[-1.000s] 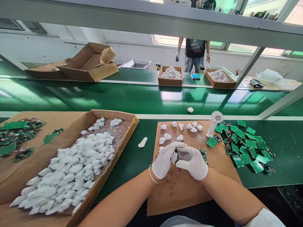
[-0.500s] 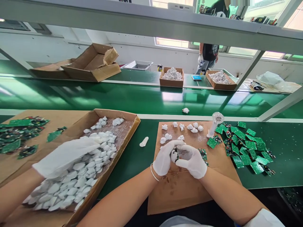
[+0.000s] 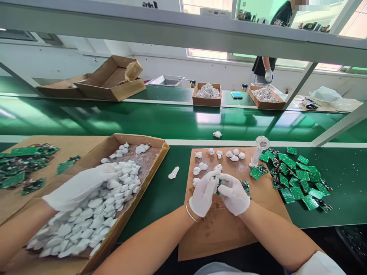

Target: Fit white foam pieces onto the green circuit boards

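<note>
My left hand (image 3: 203,194) and my right hand (image 3: 233,193), both in white gloves, meet over a brown cardboard sheet (image 3: 220,229). Between their fingertips they pinch a small green circuit board with a white housing (image 3: 217,182). Several white housings (image 3: 219,156) lie in a row on the far part of the sheet. A pile of green circuit boards (image 3: 298,177) lies right of the sheet, beside an upright clear tube (image 3: 259,149).
A co-worker's gloved hand (image 3: 83,185) reaches into a cardboard tray (image 3: 143,175) full of white housings on my left. More boards (image 3: 23,166) lie far left. One housing (image 3: 217,134) rides the green conveyor (image 3: 143,120). Boxes and another person (image 3: 265,68) stand beyond.
My hands have shifted a little and turned the part so the green board shows. The co-worker's hand has come into the tray. The housing on the conveyor moved left. The far person walked right.
</note>
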The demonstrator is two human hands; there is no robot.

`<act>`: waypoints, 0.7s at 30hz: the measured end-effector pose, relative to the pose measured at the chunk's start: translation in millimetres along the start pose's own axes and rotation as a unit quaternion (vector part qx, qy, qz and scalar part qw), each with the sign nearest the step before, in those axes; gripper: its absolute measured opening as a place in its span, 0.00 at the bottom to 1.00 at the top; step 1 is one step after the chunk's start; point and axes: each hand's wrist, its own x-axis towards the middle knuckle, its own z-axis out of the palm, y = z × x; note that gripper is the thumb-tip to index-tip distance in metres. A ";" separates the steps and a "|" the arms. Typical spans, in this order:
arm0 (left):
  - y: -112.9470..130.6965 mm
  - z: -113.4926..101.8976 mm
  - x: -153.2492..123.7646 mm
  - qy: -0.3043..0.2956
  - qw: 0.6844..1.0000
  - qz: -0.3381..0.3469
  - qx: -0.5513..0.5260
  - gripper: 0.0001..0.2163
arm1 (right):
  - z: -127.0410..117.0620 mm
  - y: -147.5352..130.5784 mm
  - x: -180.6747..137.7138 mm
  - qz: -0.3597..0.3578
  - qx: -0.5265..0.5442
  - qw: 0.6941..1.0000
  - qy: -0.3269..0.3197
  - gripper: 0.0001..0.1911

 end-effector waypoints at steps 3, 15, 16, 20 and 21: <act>-7.0 5.1 -2.2 0.042 0.996 0.055 0.058 0.20 | 1.2 3.4 -1.4 0.016 0.023 0.999 0.044 0.17; 9.2 -16.3 10.3 -0.056 0.964 0.177 0.190 0.23 | 4.2 -10.6 -5.2 0.049 0.118 0.990 -0.053 0.14; 10.6 -17.0 10.8 -0.054 0.965 0.173 0.189 0.21 | 4.6 -12.6 -5.7 0.052 0.110 0.991 -0.059 0.15; 10.8 -15.9 9.4 -0.054 0.977 0.158 0.134 0.17 | 7.5 -18.5 -7.8 0.052 0.091 0.992 -0.071 0.15; 10.8 -15.2 8.8 -0.047 0.978 0.157 0.126 0.17 | 7.6 -18.6 -8.4 0.056 0.096 0.991 -0.073 0.15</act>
